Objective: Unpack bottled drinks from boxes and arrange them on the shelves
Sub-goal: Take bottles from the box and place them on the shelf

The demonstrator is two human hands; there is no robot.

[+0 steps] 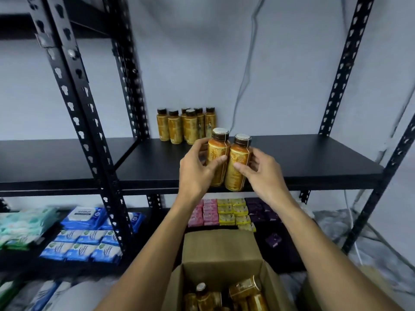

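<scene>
Bottles (216, 151) held by left hand (197, 170) and right hand (263, 173)

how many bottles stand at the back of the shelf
6 bottles, clustered against the wall on the black shelf: five roughly in a row, one just in front. Others may be hidden behind them.

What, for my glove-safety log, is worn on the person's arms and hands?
Nothing. The left hand and right hand are bare: no gloves, rings or watch in view. The left forearm and right forearm are bare too, with no sleeve showing.
</scene>
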